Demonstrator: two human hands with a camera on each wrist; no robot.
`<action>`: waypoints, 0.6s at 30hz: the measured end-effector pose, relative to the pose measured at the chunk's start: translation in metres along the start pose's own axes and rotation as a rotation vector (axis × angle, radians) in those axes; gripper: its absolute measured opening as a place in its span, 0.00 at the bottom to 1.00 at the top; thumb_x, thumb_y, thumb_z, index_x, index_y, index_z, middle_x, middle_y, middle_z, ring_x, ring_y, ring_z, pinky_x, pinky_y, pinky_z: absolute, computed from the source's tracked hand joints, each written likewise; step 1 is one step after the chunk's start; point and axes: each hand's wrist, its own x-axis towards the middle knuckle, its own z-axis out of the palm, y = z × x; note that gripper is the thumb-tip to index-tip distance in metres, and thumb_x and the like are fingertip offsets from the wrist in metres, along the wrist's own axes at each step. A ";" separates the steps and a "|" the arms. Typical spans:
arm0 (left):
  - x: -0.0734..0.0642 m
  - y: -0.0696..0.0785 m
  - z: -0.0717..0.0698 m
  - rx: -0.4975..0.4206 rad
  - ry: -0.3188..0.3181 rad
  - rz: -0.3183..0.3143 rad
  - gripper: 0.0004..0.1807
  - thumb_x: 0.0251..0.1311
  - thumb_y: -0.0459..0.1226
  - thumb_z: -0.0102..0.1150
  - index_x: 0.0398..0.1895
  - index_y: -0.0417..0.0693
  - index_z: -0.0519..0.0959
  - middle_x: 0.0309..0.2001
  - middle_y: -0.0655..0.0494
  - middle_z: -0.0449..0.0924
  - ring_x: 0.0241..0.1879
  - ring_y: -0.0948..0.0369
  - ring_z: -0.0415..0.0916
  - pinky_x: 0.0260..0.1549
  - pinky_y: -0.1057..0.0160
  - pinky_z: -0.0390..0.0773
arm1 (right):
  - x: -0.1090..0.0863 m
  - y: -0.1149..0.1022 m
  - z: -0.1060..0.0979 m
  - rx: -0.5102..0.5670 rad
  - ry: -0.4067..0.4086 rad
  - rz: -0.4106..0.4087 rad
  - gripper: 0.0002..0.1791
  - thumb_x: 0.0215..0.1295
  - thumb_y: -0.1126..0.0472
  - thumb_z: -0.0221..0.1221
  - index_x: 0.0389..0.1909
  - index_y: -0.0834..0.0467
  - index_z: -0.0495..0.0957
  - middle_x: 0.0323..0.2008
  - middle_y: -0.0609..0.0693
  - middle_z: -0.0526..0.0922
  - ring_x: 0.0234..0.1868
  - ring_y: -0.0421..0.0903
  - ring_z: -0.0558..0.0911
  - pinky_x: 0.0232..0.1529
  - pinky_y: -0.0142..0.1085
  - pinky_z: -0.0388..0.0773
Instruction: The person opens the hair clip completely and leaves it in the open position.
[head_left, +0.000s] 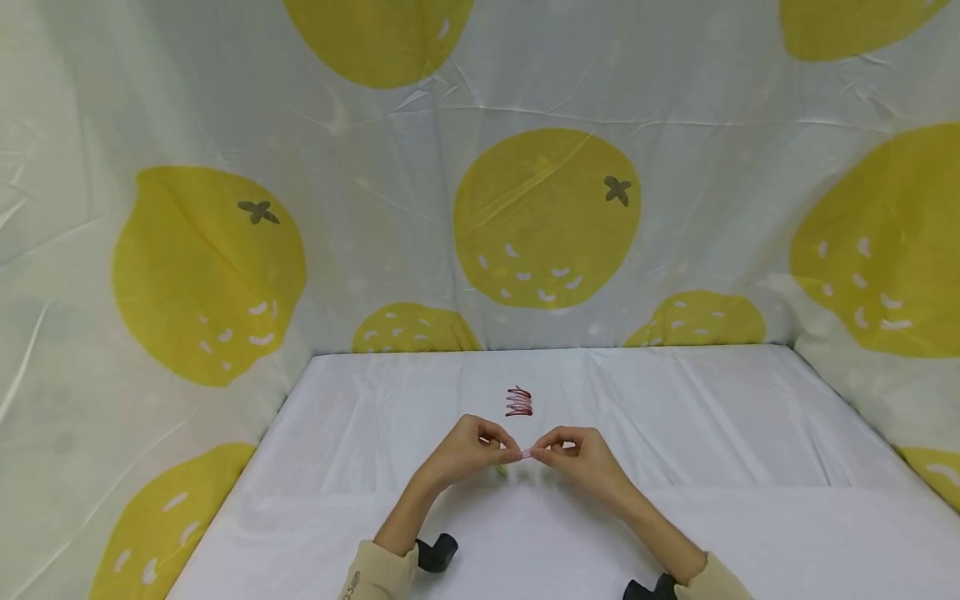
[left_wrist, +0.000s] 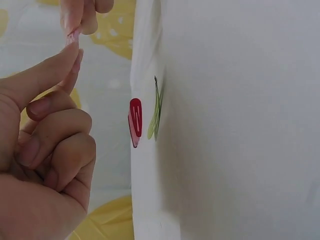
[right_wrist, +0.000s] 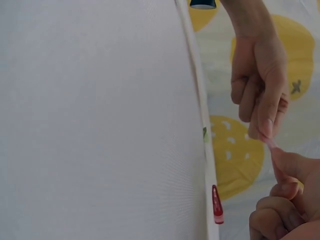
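A small pink hair clip (head_left: 527, 453) is stretched between my two hands above the table. My left hand (head_left: 472, 446) pinches one end between thumb and index finger. At the other end, the thumb and index finger of my right hand (head_left: 581, 457) grip it. Fingertips cover most of the clip, so its shape is partly hidden. Beyond the hands, several red snap hair clips (head_left: 519, 402) lie in a zigzag row; the left wrist view shows a red one (left_wrist: 136, 120) end-on with pink behind. Green hair clips (left_wrist: 157, 110) lie closer, mostly behind my left hand in the head view.
A white cloth covers the table (head_left: 750, 433), with soft folds. Lemon-printed curtains (head_left: 547, 217) enclose its back and sides. Black wrist camera mounts (head_left: 438, 553) stick out beside both beige sleeves (head_left: 381, 571).
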 end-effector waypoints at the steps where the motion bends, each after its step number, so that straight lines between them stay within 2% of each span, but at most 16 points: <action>1: 0.000 0.000 0.000 -0.004 0.011 -0.003 0.07 0.57 0.39 0.75 0.30 0.44 0.90 0.20 0.64 0.73 0.18 0.68 0.55 0.20 0.69 0.56 | 0.000 0.000 0.000 -0.002 0.011 -0.002 0.11 0.65 0.53 0.71 0.39 0.57 0.88 0.37 0.51 0.88 0.29 0.42 0.83 0.34 0.29 0.72; 4: 0.000 -0.001 0.001 -0.022 0.051 -0.007 0.06 0.58 0.38 0.75 0.31 0.44 0.90 0.22 0.64 0.77 0.18 0.68 0.57 0.20 0.69 0.57 | 0.000 0.000 -0.001 -0.008 0.048 0.000 0.10 0.65 0.54 0.71 0.38 0.57 0.88 0.38 0.52 0.88 0.32 0.43 0.85 0.36 0.29 0.73; 6: 0.001 -0.001 0.002 -0.025 0.080 0.001 0.06 0.58 0.38 0.74 0.31 0.44 0.90 0.24 0.62 0.81 0.18 0.68 0.59 0.20 0.70 0.58 | 0.001 0.000 -0.001 -0.014 0.070 0.003 0.10 0.63 0.53 0.72 0.37 0.57 0.89 0.33 0.50 0.86 0.27 0.39 0.79 0.32 0.28 0.70; 8: 0.002 -0.001 0.005 -0.031 0.111 0.017 0.05 0.58 0.36 0.74 0.30 0.43 0.90 0.26 0.61 0.84 0.18 0.67 0.60 0.20 0.70 0.59 | 0.001 0.001 -0.001 -0.026 0.092 -0.006 0.10 0.62 0.53 0.73 0.35 0.56 0.89 0.24 0.47 0.80 0.23 0.34 0.71 0.28 0.27 0.65; 11: 0.004 -0.001 0.010 -0.022 0.154 0.037 0.04 0.57 0.34 0.75 0.29 0.41 0.90 0.20 0.61 0.78 0.17 0.68 0.57 0.19 0.71 0.57 | 0.001 0.003 -0.001 -0.053 0.124 -0.054 0.08 0.59 0.55 0.75 0.31 0.56 0.89 0.16 0.44 0.68 0.19 0.32 0.60 0.24 0.27 0.57; 13: 0.005 0.000 0.014 -0.006 0.175 0.054 0.05 0.57 0.33 0.75 0.27 0.40 0.90 0.16 0.62 0.71 0.17 0.68 0.55 0.18 0.71 0.56 | 0.001 0.003 0.000 -0.081 0.152 -0.093 0.06 0.57 0.57 0.76 0.28 0.55 0.89 0.14 0.43 0.62 0.19 0.31 0.59 0.23 0.26 0.56; 18: 0.006 0.002 0.022 0.045 0.226 0.087 0.05 0.56 0.31 0.76 0.25 0.38 0.89 0.12 0.63 0.60 0.15 0.71 0.51 0.17 0.71 0.54 | 0.000 0.002 0.002 -0.116 0.211 -0.166 0.06 0.54 0.64 0.76 0.23 0.53 0.89 0.11 0.42 0.62 0.17 0.31 0.60 0.22 0.25 0.57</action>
